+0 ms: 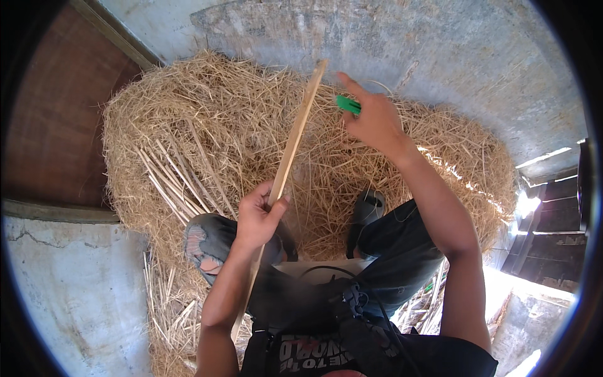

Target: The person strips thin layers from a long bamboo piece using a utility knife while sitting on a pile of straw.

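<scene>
A long, flat strip of pale bamboo or wood [295, 138] slants up and to the right, its far end raised over the straw. My left hand [259, 213] is closed around it below its middle, and the lower end runs down along my left forearm. Farther off, my right hand [377, 122] grips a green utility knife [348, 105], with the index finger stretched forward. Its blade cannot be made out. The knife is to the right of the strip's far end, and the two are apart.
A thick heap of dry straw [220, 107] surrounds my feet and knees. Several thin split sticks [173, 179] lie on it at the left. A grey wall [427, 50] rises behind, with a brown panel [63, 113] at the far left and dark boards [556, 207] at the right.
</scene>
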